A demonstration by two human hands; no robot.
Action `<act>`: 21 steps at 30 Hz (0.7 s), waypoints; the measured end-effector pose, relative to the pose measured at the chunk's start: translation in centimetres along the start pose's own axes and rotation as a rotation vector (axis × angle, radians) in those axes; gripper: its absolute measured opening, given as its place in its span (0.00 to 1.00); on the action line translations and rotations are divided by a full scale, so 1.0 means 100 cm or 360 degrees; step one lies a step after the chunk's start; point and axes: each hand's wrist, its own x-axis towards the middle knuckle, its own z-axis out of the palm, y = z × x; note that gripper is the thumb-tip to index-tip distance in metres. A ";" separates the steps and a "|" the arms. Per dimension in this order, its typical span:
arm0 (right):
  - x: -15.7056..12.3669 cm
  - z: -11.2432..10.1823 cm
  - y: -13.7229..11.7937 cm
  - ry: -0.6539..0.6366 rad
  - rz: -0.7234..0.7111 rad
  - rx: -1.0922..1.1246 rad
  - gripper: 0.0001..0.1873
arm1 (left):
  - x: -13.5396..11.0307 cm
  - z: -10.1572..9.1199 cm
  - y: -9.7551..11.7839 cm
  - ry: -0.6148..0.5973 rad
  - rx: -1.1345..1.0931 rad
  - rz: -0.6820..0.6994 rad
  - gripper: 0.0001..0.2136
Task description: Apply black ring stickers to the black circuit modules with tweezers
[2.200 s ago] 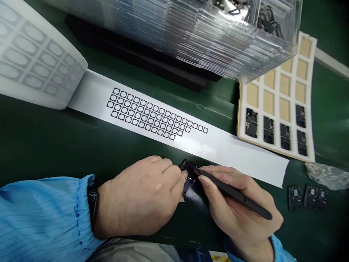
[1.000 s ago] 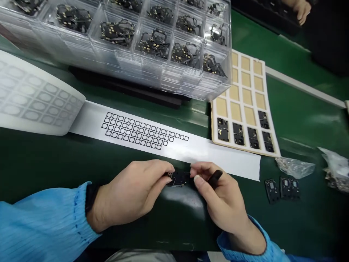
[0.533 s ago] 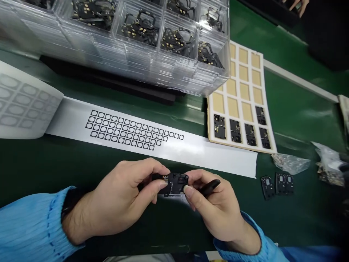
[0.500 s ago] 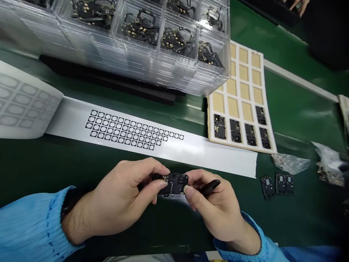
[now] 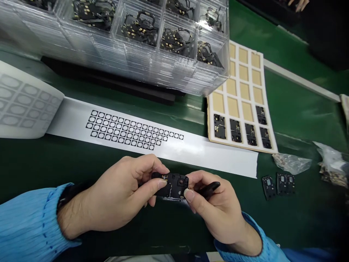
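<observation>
Between both hands, above the green table, is a small flat black electronic part (image 5: 176,183) with gold contacts and a dark opening near its right end. My left hand (image 5: 129,191) pinches its left end between thumb and forefinger. At the right end, the thumb and fingers of my right hand (image 5: 215,203) grip the edge. A black tool (image 5: 209,188) with a rounded end is also tucked in my right hand; its other end is hidden, so I cannot tell its kind. Just beyond lies a white strip (image 5: 218,153) bearing rows of black square stickers (image 5: 125,128) with round centres.
Stacked clear compartment trays (image 5: 174,72) of black parts stand at the back. A white foam tray (image 5: 240,109) holds several black boards. At right lie loose black parts (image 5: 268,187) and clear plastic bags (image 5: 293,163). The strip curls up at left.
The black part has tilted slightly, and its face and opening show more clearly. My left hand has shifted a little up and left; both hands keep their grip.
</observation>
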 end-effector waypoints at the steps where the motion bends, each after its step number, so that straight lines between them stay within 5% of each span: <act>1: 0.000 0.000 0.000 0.0001 0.0004 -0.0001 0.07 | 0.000 0.000 0.000 -0.0011 -0.0011 -0.0012 0.06; 14: 0.001 -0.003 0.001 -0.0016 0.0029 -0.0167 0.07 | -0.003 0.003 0.001 -0.0123 -0.0392 -0.0074 0.04; 21: 0.003 0.001 0.002 0.0003 0.0135 -0.0017 0.11 | -0.002 0.006 -0.004 -0.0027 0.0000 0.0139 0.05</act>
